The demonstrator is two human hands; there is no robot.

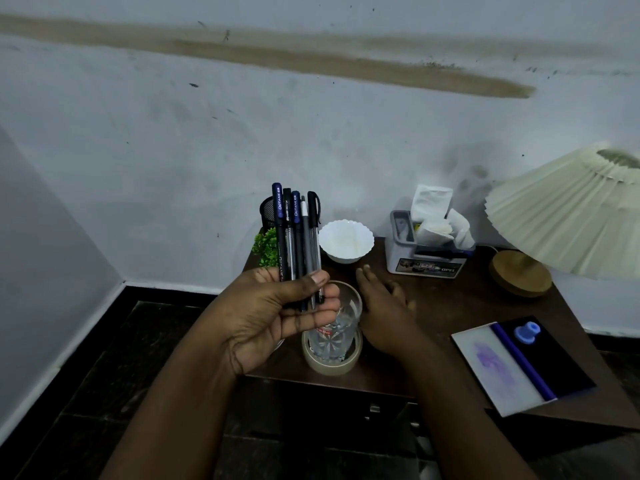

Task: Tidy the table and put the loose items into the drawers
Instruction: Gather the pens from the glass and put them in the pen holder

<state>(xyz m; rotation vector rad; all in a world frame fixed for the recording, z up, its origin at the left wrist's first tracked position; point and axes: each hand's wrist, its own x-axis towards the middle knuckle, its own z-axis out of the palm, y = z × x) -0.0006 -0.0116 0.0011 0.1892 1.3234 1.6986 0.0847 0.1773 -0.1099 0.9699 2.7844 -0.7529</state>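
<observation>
My left hand (277, 317) is raised above the dark wooden table (446, 303) and grips a bunch of several pens (298, 237), upright, with dark and blue caps. My right hand (384, 306) rests flat on the table, fingers apart, holding nothing, just right of a clear glass (337, 332). The glass stands inside a roll of beige tape (330, 365) near the front edge. A drawer front with a metal handle (374, 408) shows below the table edge, partly hidden by my arms.
Behind the pens stand a black mesh pen holder (267, 211) and a small green plant (266, 244). A white bowl (346, 240), a grey tissue box (426, 251) and a lamp with a pleated shade (568, 216) line the back. A notebook (512, 362) with a blue cap (527, 332) lies right.
</observation>
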